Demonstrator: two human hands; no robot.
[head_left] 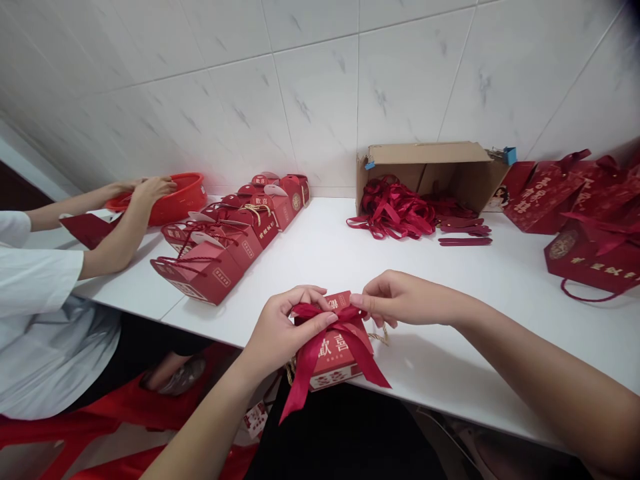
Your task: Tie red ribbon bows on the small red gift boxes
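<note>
Close to my body, a small red gift box (334, 357) with white characters sits at the table's front edge. A dark red ribbon (306, 373) is looped into a bow on top of it, with two tails hanging over the front. My left hand (287, 327) pinches the bow's left loop between thumb and fingers. On the other side, my right hand (395, 300) has its thumb and fingers closed on the right loop. A twisted gold cord (381, 335) sticks out at the box's right side.
Several red gift boxes (235, 257) stand in rows at the left. An open cardboard box (425, 155) spills red ribbons (397, 210) by the wall. More red boxes (590, 257) are at right. At far left, a co-worker's hands (153, 190) are at a red basin (185, 200).
</note>
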